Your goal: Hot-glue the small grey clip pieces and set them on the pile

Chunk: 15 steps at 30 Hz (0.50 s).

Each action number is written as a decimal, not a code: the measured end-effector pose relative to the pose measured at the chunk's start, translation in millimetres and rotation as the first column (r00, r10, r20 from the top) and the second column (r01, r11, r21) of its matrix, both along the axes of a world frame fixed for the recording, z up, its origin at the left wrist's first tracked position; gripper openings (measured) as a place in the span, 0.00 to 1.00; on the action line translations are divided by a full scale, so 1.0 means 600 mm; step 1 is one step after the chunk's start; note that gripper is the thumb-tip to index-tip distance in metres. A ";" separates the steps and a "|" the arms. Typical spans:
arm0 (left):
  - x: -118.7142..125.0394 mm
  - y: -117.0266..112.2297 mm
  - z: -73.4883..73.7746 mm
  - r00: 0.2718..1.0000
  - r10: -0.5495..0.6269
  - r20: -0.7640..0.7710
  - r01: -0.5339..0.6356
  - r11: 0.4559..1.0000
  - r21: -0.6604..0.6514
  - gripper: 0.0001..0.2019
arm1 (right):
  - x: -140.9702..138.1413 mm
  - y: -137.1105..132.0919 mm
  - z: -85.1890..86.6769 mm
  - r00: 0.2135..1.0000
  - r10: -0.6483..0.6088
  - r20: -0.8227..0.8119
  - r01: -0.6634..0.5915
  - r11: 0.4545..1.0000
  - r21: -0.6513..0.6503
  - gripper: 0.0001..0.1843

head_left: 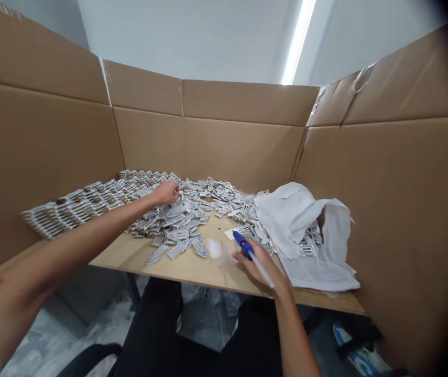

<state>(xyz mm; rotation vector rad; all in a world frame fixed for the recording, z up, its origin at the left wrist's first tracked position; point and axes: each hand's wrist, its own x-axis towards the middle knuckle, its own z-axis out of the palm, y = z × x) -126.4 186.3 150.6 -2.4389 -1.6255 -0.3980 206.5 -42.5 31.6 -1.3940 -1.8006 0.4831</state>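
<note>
My left hand (166,192) is closed in a fist above a loose pile of small grey arrow-shaped pieces (180,225). Whatever its fingers may hold is hidden. Low over the front of the table, my right hand (258,262) grips a blue pen-like tool (243,244) with an orange spot and a pale, translucent shaft. Its blue end points up and away from me. Just behind it lies a small pale card (230,233). A blurred white patch (214,248) shows left of the right hand; I cannot make out what it is.
Stacked rows of the same pieces (78,204) line the left side. White sheets (294,214) cover more pieces at the right. Tall cardboard walls (224,141) surround the wooden table (184,268) at the back and both sides. My legs are under its front edge.
</note>
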 end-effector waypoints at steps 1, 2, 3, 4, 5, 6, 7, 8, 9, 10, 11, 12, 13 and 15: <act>0.005 0.013 0.003 0.999 -0.014 -0.037 0.012 0.999 -0.031 0.10 | 0.004 0.003 -0.005 0.999 0.007 -0.040 -0.008 0.999 -0.038 0.19; 0.009 0.028 0.004 0.997 -0.028 -0.069 0.024 0.998 -0.063 0.10 | 0.007 0.005 -0.010 0.997 -0.001 -0.083 -0.004 0.998 -0.060 0.20; 0.015 0.044 0.005 0.995 -0.045 -0.094 0.037 0.995 -0.092 0.09 | 0.010 0.008 -0.015 0.992 -0.008 -0.122 -0.002 0.997 -0.083 0.21; 0.020 0.060 0.005 0.991 -0.062 -0.115 0.048 0.991 -0.121 0.09 | 0.012 0.011 -0.019 0.988 -0.013 -0.154 -0.003 0.994 -0.105 0.22; 0.025 0.078 0.004 0.988 -0.080 -0.135 0.059 0.987 -0.151 0.09 | 0.014 0.015 -0.022 0.983 -0.023 -0.180 0.000 0.992 -0.127 0.22; 0.030 0.096 0.004 0.984 -0.095 -0.152 0.067 0.981 -0.181 0.09 | 0.014 0.018 -0.023 0.979 -0.038 -0.198 0.007 0.988 -0.155 0.22; 0.034 0.115 0.003 0.980 -0.106 -0.166 0.070 0.976 -0.208 0.08 | 0.014 0.021 -0.024 0.975 -0.065 -0.211 0.027 0.984 -0.177 0.21; 0.039 0.133 0.002 0.977 -0.116 -0.179 0.072 0.970 -0.234 0.08 | 0.013 0.024 -0.025 0.972 -0.089 -0.219 0.043 0.977 -0.207 0.21; 0.043 0.151 0.001 0.974 -0.127 -0.190 0.075 0.963 -0.260 0.07 | 0.012 0.027 -0.026 0.967 -0.118 -0.225 0.063 0.970 -0.234 0.21; 0.048 0.168 0.001 0.970 -0.141 -0.198 0.080 0.955 -0.285 0.07 | 0.011 0.029 -0.027 0.962 -0.145 -0.232 0.084 0.963 -0.257 0.22; 0.052 0.183 0.001 0.967 -0.156 -0.202 0.088 0.947 -0.309 0.06 | 0.010 0.032 -0.029 0.956 -0.172 -0.239 0.104 0.956 -0.274 0.23; 0.057 0.196 0.001 0.963 -0.179 -0.203 0.103 0.937 -0.334 0.06 | 0.009 0.033 -0.032 0.949 -0.197 -0.244 0.124 0.950 -0.287 0.23; 0.061 0.207 0.000 0.955 -0.212 -0.206 0.127 0.923 -0.363 0.07 | 0.009 0.034 -0.037 0.941 -0.230 -0.247 0.154 0.943 -0.295 0.23; 0.071 0.223 -0.002 0.930 -0.291 -0.222 0.177 0.889 -0.422 0.11 | 0.010 0.034 -0.051 0.930 -0.278 -0.240 0.196 0.929 -0.314 0.23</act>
